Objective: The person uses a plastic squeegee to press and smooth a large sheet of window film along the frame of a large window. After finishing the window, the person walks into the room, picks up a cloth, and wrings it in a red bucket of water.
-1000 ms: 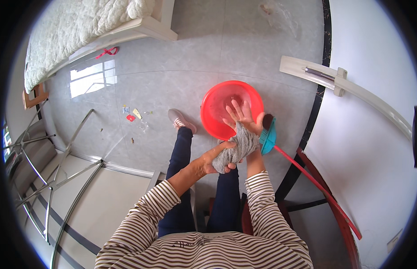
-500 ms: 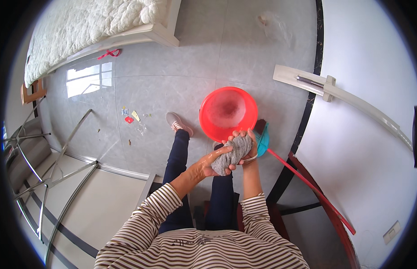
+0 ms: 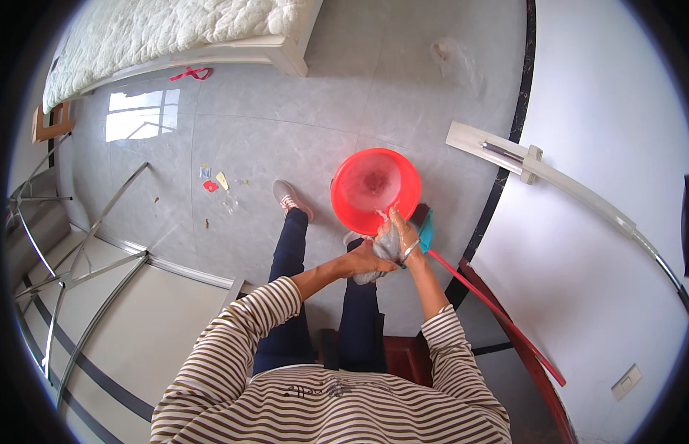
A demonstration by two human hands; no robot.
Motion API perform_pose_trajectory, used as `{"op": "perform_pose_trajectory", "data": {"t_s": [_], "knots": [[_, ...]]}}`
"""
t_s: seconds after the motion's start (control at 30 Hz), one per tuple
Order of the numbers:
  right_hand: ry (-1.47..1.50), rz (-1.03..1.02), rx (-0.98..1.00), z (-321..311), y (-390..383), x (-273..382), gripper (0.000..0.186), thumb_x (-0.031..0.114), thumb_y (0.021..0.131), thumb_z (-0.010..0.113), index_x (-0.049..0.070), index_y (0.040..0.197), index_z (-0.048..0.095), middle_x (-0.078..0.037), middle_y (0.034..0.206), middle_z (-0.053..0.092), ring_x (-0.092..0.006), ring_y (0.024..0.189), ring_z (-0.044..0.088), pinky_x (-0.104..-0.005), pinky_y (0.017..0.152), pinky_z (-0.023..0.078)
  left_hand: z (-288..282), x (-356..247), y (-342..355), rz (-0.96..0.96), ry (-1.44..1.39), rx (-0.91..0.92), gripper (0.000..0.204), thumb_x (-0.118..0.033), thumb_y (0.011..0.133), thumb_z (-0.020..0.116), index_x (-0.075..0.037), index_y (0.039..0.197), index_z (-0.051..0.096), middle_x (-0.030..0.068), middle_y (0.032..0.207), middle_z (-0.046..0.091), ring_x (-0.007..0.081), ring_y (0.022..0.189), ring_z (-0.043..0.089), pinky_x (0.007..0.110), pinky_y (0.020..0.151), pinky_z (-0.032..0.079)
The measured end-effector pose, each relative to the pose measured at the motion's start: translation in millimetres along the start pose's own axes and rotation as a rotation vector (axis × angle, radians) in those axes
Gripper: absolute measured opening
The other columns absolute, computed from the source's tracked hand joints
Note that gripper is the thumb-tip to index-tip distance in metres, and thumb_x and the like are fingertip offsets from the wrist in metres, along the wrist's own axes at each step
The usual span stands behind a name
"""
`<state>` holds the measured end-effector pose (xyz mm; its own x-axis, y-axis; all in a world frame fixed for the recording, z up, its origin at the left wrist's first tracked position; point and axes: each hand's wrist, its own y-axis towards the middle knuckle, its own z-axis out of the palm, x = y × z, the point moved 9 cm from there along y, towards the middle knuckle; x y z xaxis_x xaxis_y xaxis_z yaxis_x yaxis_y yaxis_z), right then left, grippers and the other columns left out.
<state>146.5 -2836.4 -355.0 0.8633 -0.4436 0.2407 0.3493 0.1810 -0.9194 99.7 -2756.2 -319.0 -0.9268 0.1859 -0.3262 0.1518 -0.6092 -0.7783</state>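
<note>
A wet-looking grey cloth point(image 3: 389, 244) is gripped in both hands, bunched up at the near edge of a red bucket point(image 3: 340, 203) with cloudy water in it. My left hand point(image 3: 370, 259) is closed around the nearer, lower part of the cloth. Farther up and to the right, my right hand point(image 3: 405, 235) wraps its upper part, close to the bucket's rim. Some of the cloth is hidden behind my fingers.
Right of the bucket lies a teal dustpan point(image 3: 427, 232) with a long red handle point(image 3: 500, 320). Small scraps point(image 3: 210, 186) litter the floor at left. A bed point(image 3: 274, 52) stands at the far left, a metal-tube frame point(image 3: 63, 281) nearer. The white wall point(image 3: 581, 185) bounds the right.
The cloth has been turned from a thick twisted bundle into a looser bunch. My right hand has rotated over it, and my left hand has shifted slightly right. The view has shifted a little.
</note>
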Motion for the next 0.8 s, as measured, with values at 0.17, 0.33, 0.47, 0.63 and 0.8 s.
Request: {"op": "perform_pose_trajectory", "data": {"t_s": [0.17,0.33,0.47,0.63,0.8], "knots": [[-0.202,-0.115,-0.103,-26.8,26.9,-10.9,0.039,0.039,0.089,0.061,0.005,0.069,0.057,-0.008,0.058,0.056,-0.0206,0.048,0.055,-0.0344,0.05,0.048,-17.9,9.0,8.3,0.005,0.306,-0.343,0.106,-0.043,0.061,0.081,0.014,0.131,0.025,0.0232,0.109,0.059,0.0314,0.1,0.062,0.036,0.086,0.051],[-0.681,-0.303,-0.269,-44.8,48.0,3.5,0.045,0.037,0.091,0.05,-0.001,0.071,0.065,-0.01,0.06,0.063,-0.0219,0.051,0.06,-0.0354,0.052,0.048,-11.9,-6.4,-2.8,0.062,0.391,-0.492,0.115,-0.042,0.065,0.078,0.017,0.135,0.008,0.0342,0.113,0.057,0.0421,0.108,0.06,0.041,0.092,0.049],[-0.877,-0.31,-0.338,-66.2,71.8,6.8,0.054,0.043,0.091,0.042,-0.003,0.078,0.067,-0.021,0.07,0.066,-0.0353,0.07,0.066,-0.0448,0.068,0.051,-4.7,-2.0,6.5,0.104,0.427,-0.566,0.121,-0.047,0.069,0.076,0.018,0.138,0.001,0.0383,0.105,0.059,0.0462,0.102,0.062,0.045,0.088,0.051],[-1.089,-0.313,-0.453,-64.0,58.2,24.3,0.059,0.046,0.092,0.04,-0.004,0.08,0.069,-0.028,0.082,0.067,-0.0438,0.088,0.065,-0.0504,0.081,0.049,9.8,-17.0,-5.2,0.224,0.549,-0.66,0.118,-0.057,0.076,0.068,0.02,0.14,0.005,0.0349,0.105,0.061,0.0444,0.098,0.064,0.046,0.084,0.052],[-1.158,-0.348,-0.481,-52.3,28.7,39.9,0.059,0.045,0.092,0.041,-0.005,0.077,0.069,-0.027,0.081,0.067,-0.0416,0.087,0.066,-0.0487,0.08,0.05,37.1,-34.1,-33.9,0.257,0.577,-0.679,0.102,-0.053,0.081,0.063,0.018,0.136,0.015,0.0336,0.103,0.062,0.0438,0.097,0.064,0.047,0.083,0.052]]}}
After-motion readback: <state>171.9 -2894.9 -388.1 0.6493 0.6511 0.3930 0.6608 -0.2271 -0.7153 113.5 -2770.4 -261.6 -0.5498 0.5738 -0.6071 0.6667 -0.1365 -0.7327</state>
